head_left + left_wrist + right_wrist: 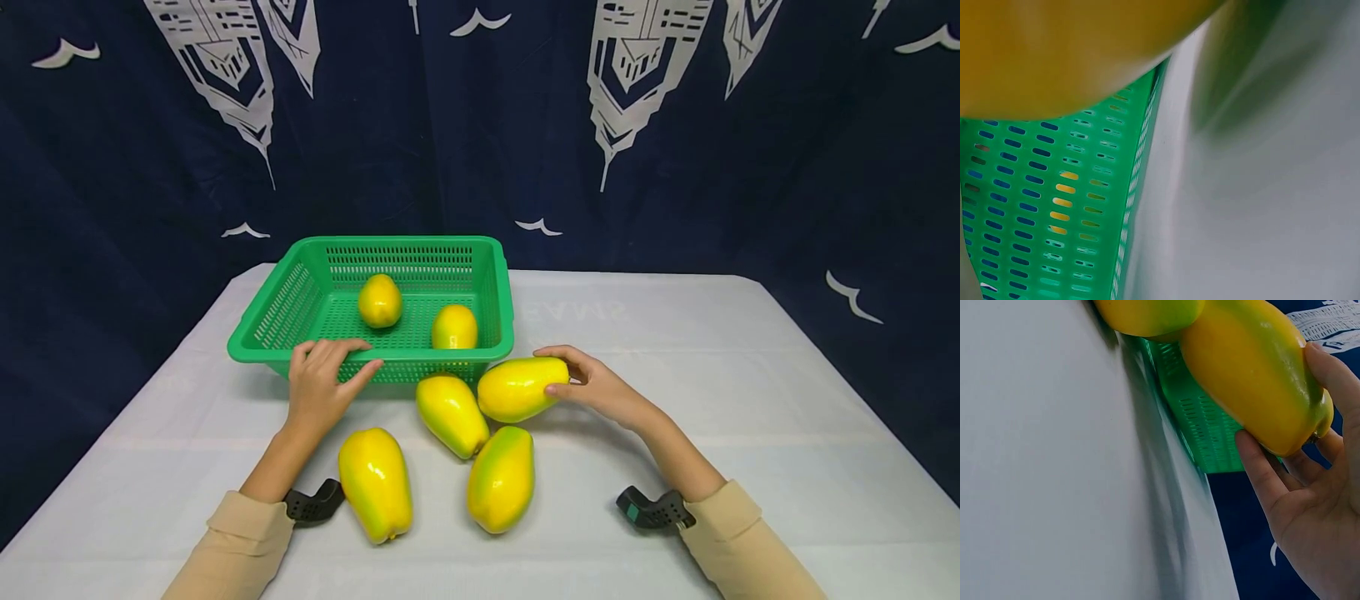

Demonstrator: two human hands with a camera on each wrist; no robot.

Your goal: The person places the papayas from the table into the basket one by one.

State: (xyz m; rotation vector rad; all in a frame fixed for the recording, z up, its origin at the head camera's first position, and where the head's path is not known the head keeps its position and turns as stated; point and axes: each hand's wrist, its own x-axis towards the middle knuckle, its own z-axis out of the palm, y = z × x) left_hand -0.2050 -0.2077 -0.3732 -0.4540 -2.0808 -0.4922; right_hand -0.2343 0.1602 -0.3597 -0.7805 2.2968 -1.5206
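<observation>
1. Head: the right hand (592,387) pinches the end of a held fruit (521,390), thumb on the near side and fingers over the far side. The fruit lies on its side just outside the near right corner of the green basket (408,355); whether it touches the white table (750,400) I cannot tell.
2. Head: the left hand (322,392) grips the basket's near rim, fingers bent over it and thumb spread to the right along the outside. Inside the basket sit a rear fruit (380,301) and a front fruit (454,325), well apart.
3. Head: a slanted fruit (452,415) lies just left of the held one, a greenish fruit (501,481) just below it, and a left fruit (375,486) nearer the left forearm. Beyond the table hangs a dark blue curtain (480,125) printed in white.
4. Left wrist: a large blurred yellow shape (1072,56) fills the top, before the basket's slotted wall, with yellow showing through some slots. The hand's grip cannot be told from here.
5. Right wrist: thumb and fingers hold the fruit from opposite sides near its stem end. Another fruit overlaps its far end, with the basket's green wall behind.
</observation>
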